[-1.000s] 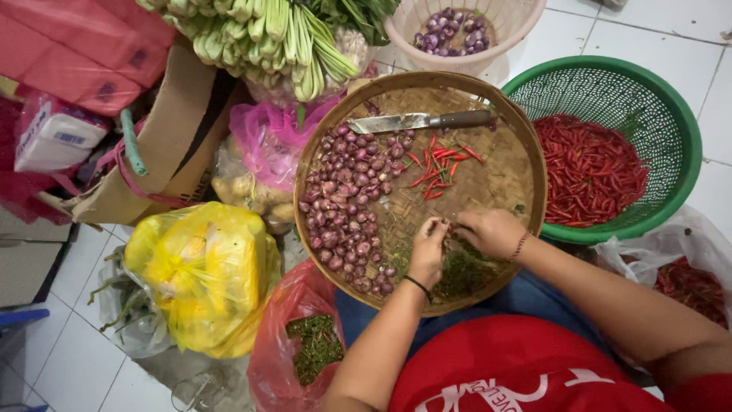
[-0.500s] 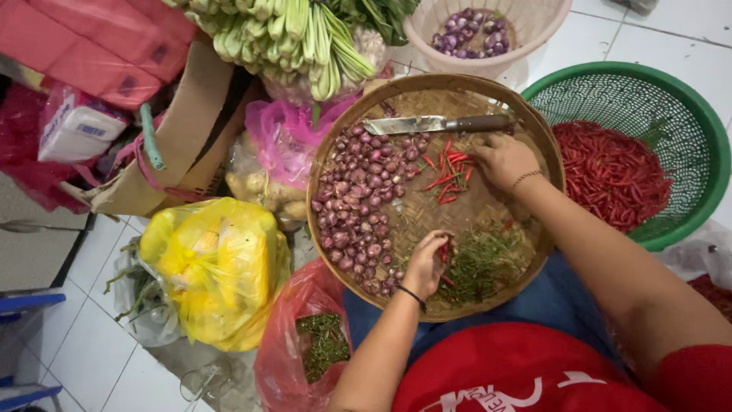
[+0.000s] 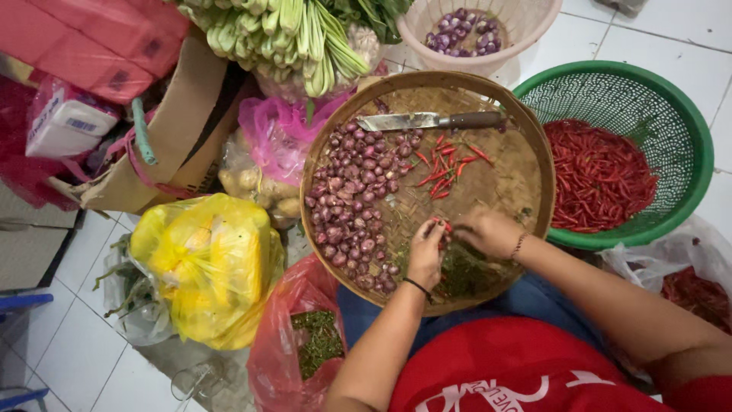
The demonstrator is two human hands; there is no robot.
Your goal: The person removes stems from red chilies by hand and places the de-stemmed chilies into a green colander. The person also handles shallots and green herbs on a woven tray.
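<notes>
Head view: over the round woven tray (image 3: pixel 526 164), the left hand (image 3: pixel 425 252) and right hand (image 3: pixel 488 233) pinch one red chili (image 3: pixel 441 226) between them. A small heap of chilies (image 3: pixel 442 169) lies beside the knife (image 3: pixel 427 120), with green stems (image 3: pixel 465 271) piled below; the green basket (image 3: pixel 690 122) holds many more, so most seem left.

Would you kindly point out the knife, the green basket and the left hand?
knife (image 3: pixel 396 121), head view, on the blade.
green basket (image 3: pixel 690 122), head view, on its rim.
left hand (image 3: pixel 425 255), head view, back of the hand.
</notes>
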